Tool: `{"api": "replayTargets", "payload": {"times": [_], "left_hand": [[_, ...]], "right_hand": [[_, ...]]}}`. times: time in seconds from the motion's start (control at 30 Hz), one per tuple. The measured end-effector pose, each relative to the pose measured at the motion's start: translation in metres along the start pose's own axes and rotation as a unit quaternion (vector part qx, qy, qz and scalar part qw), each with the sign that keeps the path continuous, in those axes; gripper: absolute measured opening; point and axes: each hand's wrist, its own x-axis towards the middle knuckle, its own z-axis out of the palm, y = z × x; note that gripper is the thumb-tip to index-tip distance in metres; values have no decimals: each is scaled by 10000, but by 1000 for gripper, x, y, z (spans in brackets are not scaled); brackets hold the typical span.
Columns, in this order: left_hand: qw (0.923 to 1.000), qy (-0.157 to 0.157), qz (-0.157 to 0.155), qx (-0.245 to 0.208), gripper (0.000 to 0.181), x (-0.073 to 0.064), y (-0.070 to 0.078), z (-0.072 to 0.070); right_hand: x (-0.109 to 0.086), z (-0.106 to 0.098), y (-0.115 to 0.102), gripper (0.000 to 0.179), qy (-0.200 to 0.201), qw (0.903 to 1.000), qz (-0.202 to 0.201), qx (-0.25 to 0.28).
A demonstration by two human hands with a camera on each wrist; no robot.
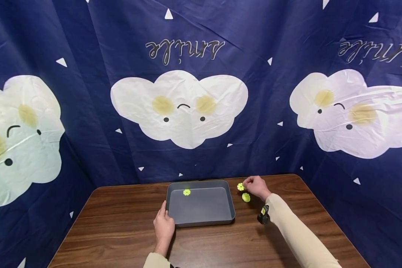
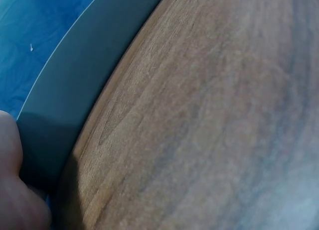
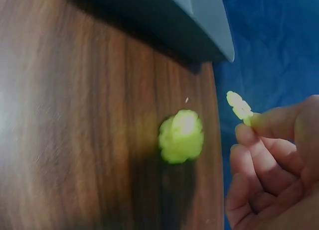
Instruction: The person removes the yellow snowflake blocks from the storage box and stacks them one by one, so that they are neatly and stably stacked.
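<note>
A dark grey baking pan lies on the wooden table, with one yellow-green flower-shaped disc inside near its far left. My left hand holds the pan's near-left corner; in the left wrist view its fingers overlap the rim. Right of the pan, my right hand pinches a similar flower-shaped disc between thumb and index finger, seen nearly edge-on in the right wrist view. The other fingers are curled. Below that hand, a small cluster of the same discs rests on the table.
The brown wooden table ends at a far edge just behind the pan. Blue fabric printed with white clouds hangs around its back and sides. A black wrist device sits on my right wrist.
</note>
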Motion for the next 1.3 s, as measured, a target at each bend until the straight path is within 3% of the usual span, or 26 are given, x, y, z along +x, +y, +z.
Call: {"api": "replayTargets", "payload": {"times": [0.23, 0.63, 1.3], "left_hand": [[10000, -36, -84, -27, 47, 1, -1, -1], [10000, 10, -84, 39, 46, 0, 0, 1], [9999, -7, -126, 47, 46, 0, 0, 1]], "right_hand": [[-8, -1, 23, 8, -247, 9988, 323, 282], [-14, 2, 29, 8, -106, 9988, 421, -243], [-14, 7, 39, 11, -145, 9982, 487, -312]]}}
